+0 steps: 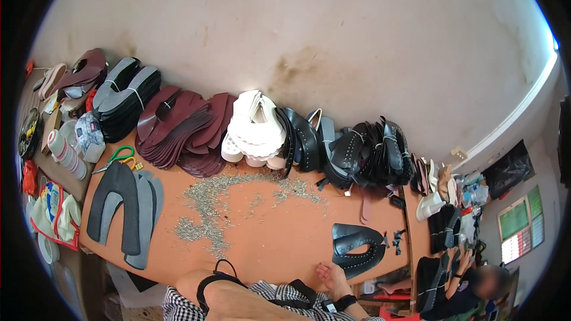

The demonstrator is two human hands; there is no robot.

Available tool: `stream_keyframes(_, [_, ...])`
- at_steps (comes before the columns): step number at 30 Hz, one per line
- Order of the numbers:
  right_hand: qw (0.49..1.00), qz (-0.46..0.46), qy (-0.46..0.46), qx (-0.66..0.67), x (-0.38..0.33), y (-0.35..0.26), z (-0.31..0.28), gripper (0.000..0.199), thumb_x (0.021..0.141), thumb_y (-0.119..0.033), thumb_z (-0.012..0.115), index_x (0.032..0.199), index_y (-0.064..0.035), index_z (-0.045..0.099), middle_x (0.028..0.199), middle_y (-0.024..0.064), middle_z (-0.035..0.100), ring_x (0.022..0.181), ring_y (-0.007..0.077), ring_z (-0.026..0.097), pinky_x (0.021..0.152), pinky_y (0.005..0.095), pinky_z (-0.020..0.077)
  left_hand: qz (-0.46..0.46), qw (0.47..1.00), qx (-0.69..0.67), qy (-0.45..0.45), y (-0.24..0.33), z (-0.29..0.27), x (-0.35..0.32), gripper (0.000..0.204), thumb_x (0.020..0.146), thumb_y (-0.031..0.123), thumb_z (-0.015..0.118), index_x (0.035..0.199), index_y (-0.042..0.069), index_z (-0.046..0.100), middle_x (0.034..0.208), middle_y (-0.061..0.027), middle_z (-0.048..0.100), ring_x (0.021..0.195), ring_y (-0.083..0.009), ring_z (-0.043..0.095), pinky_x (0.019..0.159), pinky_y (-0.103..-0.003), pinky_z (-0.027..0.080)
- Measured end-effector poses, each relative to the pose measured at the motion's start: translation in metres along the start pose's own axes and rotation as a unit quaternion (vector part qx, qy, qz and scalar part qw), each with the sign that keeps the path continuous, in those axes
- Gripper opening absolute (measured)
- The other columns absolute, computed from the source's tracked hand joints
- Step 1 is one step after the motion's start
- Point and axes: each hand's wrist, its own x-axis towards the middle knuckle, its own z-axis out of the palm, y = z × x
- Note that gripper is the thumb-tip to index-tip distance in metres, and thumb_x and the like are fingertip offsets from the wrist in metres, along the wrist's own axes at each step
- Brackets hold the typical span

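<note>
My right hand point(332, 274) is at the near edge of the orange table point(285, 226), palm partly turned up, fingers loosely bent with nothing visible in them. A black watch point(345, 302) is on that wrist. Just beyond it lies a black curved shoe upper point(358, 249) with a row of metal studs, apart from the hand. My left forearm point(262, 304) crosses the lower edge, bent at the elbow; its hand is out of view. Many small silvery metal pieces point(202, 205) are scattered over the middle of the table.
Stacked maroon pieces point(181, 128), white pieces point(256, 125) and black studded uppers point(351, 151) line the wall. Grey-black U-shaped pieces point(116, 199) lie left, near green-handled scissors point(122, 154). Small black scraps point(398, 239) lie right. Another person point(476, 288) sits at lower right.
</note>
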Motion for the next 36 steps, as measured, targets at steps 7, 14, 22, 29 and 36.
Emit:
stream_keyframes(7, [0.999, -0.034, 0.019, -0.024, -0.009, 0.001, 0.012, 0.015, 0.082, -0.018, 0.051, 0.086, -0.0054, 0.058, 0.076, 0.0032, 0.061, 0.067, 0.0148, 0.057, 0.06, 0.0265, 0.041, -0.081, 0.995, -0.006, -0.063, 0.022, -0.004, 0.007, 0.035, 0.087, 0.011, 0.05, 0.112, -0.013, 0.048, 0.068, -0.0165, 0.058, 0.044, -0.0197, 0.049, 0.037, -0.03, 0.034])
stream_keyframes(14, [0.998, -0.061, 0.017, 0.017, -0.001, 0.012, 0.008, 0.016, 0.082, -0.018, 0.049, 0.085, -0.004, 0.058, 0.076, 0.004, 0.061, 0.066, 0.0144, 0.057, 0.057, 0.0237, 0.0396, -0.107, 0.993, -0.027, -0.032, 0.014, -0.011, 0.031, 0.032, 0.087, 0.007, 0.049, 0.111, -0.014, 0.047, 0.067, -0.0163, 0.058, 0.043, -0.019, 0.048, 0.037, -0.03, 0.033])
stream_keyframes(22, [0.997, -0.074, 0.013, 0.017, -0.003, 0.009, 0.01, 0.011, 0.082, -0.018, 0.051, 0.08, -0.0077, 0.057, 0.067, 0.0, 0.059, 0.059, 0.0106, 0.056, 0.052, 0.0208, 0.038, -0.133, 0.984, 0.086, -0.083, 0.011, 0.01, 0.014, 0.027, 0.083, 0.0, 0.051, 0.107, -0.013, 0.048, 0.061, -0.0106, 0.054, 0.042, -0.0147, 0.044, 0.036, -0.027, 0.029])
stream_keyframes(29, [0.999, -0.021, -0.032, 0.007, -0.002, 0.002, 0.0, 0.013, 0.082, -0.019, 0.053, 0.079, -0.008, 0.057, 0.071, 0.0031, 0.06, 0.065, 0.0131, 0.057, 0.053, 0.0242, 0.0404, -0.201, 0.97, 0.012, -0.138, -0.007, 0.007, 0.012, 0.022, 0.084, 0.001, 0.05, 0.102, -0.011, 0.052, 0.061, -0.009, 0.051, 0.043, -0.0131, 0.043, 0.035, -0.026, 0.029])
stream_keyframes(36, [0.957, -0.242, 0.063, 0.149, 0.023, -0.03, -0.045, 0.003, 0.076, -0.004, 0.052, 0.077, -0.0054, 0.054, 0.064, 0.0028, 0.052, 0.057, 0.0142, 0.052, 0.049, 0.0244, 0.0405, -0.204, 0.976, 0.057, -0.058, -0.036, 0.006, 0.001, 0.02, 0.084, 0.004, 0.052, 0.098, -0.009, 0.055, 0.066, -0.0115, 0.054, 0.044, -0.0134, 0.044, 0.036, -0.025, 0.03])
